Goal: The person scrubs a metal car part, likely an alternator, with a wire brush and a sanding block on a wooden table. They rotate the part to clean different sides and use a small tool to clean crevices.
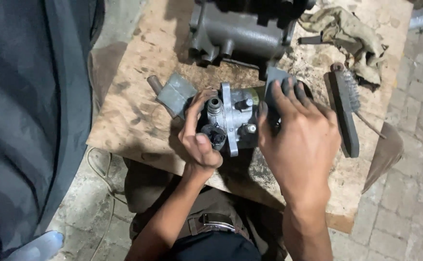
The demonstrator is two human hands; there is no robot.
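A grey metal pump-like assembly [234, 117] with a flange, bolts and a short port lies on a stained wooden board [139, 72]. My left hand [199, 140] cups its left end, fingers curled around the dark fitting there. My right hand [298, 133] lies over its right end, greasy fingertips pressed on a dark grey block [275, 79] at the top of the assembly. The right part of the assembly is hidden under that hand.
A large grey cast housing [240, 31] sits at the far side of the board. A small grey metal piece with a pipe stub [173, 93] lies left. A wire brush [344, 108] and dirty rag [351, 34] lie right. Another person's dark clothing [33, 121] fills the left. Paving stones surround.
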